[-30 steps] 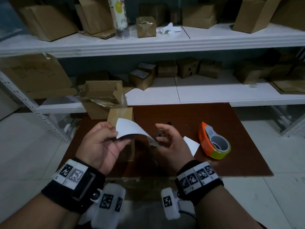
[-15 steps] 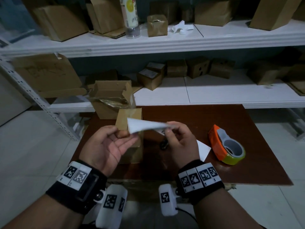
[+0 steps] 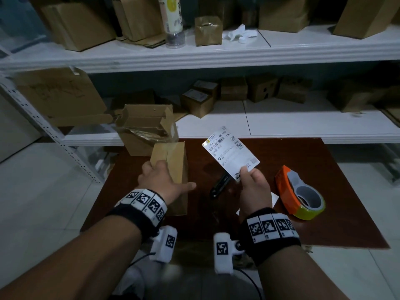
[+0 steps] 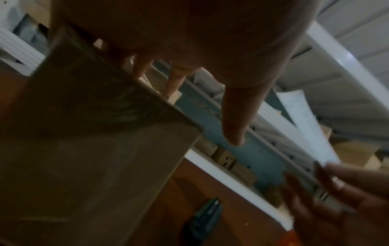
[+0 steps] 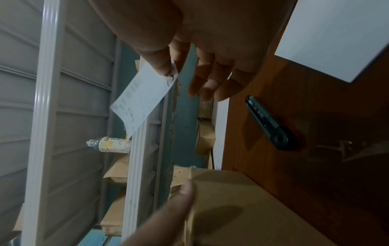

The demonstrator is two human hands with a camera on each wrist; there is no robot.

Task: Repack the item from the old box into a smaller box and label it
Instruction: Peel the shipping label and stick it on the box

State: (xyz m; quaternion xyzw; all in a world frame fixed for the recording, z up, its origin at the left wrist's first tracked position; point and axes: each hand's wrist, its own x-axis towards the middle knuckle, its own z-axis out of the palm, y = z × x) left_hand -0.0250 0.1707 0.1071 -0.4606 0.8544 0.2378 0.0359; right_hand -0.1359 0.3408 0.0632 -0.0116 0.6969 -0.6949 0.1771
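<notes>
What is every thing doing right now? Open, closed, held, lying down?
Small box: closed, upright on the table, left hand on top.
Label: held up in the air, printed side showing.
Old box: open, flaps up, at the table's back edge.
Tape dispenser: lying on the table, untouched.
Knife: lying on the table, untouched.
Left hand: resting on the small box.
Right hand: pinching the label's corner.

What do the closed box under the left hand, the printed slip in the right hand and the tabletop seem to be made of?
Closed box: plain brown cardboard, matte, with a flap seam along its top. Printed slip: thin white paper, probably an adhesive shipping label, with black barcodes and text; it bows slightly in the right wrist view. Tabletop: reddish-brown board, seemingly wood or wood-look laminate, with a slight sheen.
</notes>
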